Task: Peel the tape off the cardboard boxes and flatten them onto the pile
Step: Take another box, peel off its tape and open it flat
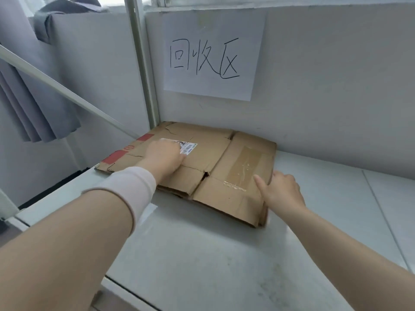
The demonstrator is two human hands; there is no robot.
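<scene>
Cardboard: flattened boxes (202,158) lie stacked in a low pile in the back corner of the pale surface (202,254), pushed up against a grey partition (325,75).
Top sheet: brown, creased and torn along its folds, with a white shipping label (187,147) near the middle and red printed patches (116,156) along the left edge.
Tape: a strip of clear packing tape (243,168) remains stuck across the right-hand panel, wrinkled and glossy under the light.
Left hand (162,157): laid knuckles-up on the top sheet beside the shipping label and partly covering it; its grip is curled inward, and whether the fingertips pinch anything cannot be told from this angle.
Left wrist: wrapped in a pale pink band (132,187) between bare forearm and hand.
Right hand (281,190): set against the pile's right edge, fingers over the side, thumb (260,182) stretched out across the cardboard near the tape's lower end; its grip is loosely spread and closes around nothing.
Sign: a white paper sheet (213,55) fixed to the partition above the pile carries three handwritten characters, 回收区.
Left background: grey curtain (33,97) hanging behind a slanted white rail (67,93).
Lower layers: edges of further sheets (177,194) show beneath the top one at the front.
</scene>
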